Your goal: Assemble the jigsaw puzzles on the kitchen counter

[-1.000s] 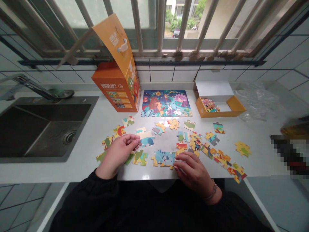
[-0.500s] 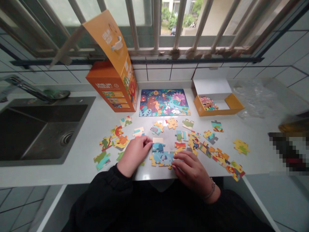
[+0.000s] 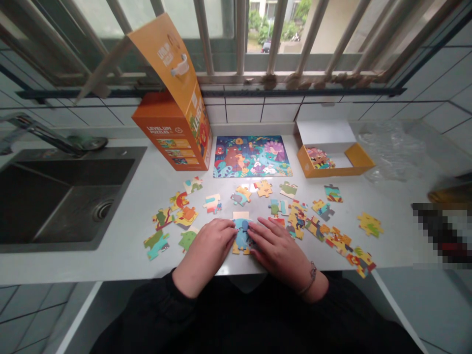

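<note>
Some joined blue elephant puzzle pieces (image 3: 241,238) lie flat near the counter's front edge, partly covered by my fingers. At their left edge is my left hand (image 3: 211,248), its fingers bent and held together against them. My right hand (image 3: 277,250) lies over their right side, fingers stretched out and touching the top. A pale piece edge (image 3: 241,215) shows above the blue ones. Beside my left hand rests a green tree puzzle piece (image 3: 187,240). An orange-red piece (image 3: 279,222) peeks out behind my right fingers.
Several loose puzzle pieces (image 3: 185,215) lie left, with a joined strip (image 3: 334,237) at right. Behind them are a dark-blue animal picture (image 3: 252,156), an orange puzzle box (image 3: 173,132) and an open yellow box (image 3: 328,172). A sink (image 3: 138,196) is at left, clear plastic (image 3: 391,147) at right.
My right hand has moved left, onto the blue elephant pieces. The left hand has shifted slightly lower and right, uncovering the pale-blue piece behind it and more of the green tree piece.
</note>
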`<state>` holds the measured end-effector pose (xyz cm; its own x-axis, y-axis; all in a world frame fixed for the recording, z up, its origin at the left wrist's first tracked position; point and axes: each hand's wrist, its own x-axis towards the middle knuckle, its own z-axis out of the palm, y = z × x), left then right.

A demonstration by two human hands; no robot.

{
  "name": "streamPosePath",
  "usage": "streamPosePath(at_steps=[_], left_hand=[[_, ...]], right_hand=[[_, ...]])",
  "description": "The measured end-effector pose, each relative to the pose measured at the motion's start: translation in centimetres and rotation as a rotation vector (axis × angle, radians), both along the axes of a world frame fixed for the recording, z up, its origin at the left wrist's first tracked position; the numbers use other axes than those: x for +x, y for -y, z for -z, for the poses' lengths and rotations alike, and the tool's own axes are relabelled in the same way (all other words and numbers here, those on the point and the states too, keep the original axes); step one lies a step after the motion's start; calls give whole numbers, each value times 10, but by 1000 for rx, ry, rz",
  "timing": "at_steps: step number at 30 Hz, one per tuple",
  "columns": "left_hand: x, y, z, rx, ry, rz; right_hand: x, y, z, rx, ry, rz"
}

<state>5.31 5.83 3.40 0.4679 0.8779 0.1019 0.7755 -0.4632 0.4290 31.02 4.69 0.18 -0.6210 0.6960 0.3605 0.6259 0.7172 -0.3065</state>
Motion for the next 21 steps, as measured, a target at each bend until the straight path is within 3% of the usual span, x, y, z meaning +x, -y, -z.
streamPosePath(at_steps=[6,16,21], left_hand=[[-3,13,15,93,-8,-7],[1,42,1,173,7,34],[-1,39,-1,165,3,-28]], right_hand=[[-1,0,1,-13,-7,8],[0,-2,-3,-13,-20,6],[5,-1,-10,29,-95,79]])
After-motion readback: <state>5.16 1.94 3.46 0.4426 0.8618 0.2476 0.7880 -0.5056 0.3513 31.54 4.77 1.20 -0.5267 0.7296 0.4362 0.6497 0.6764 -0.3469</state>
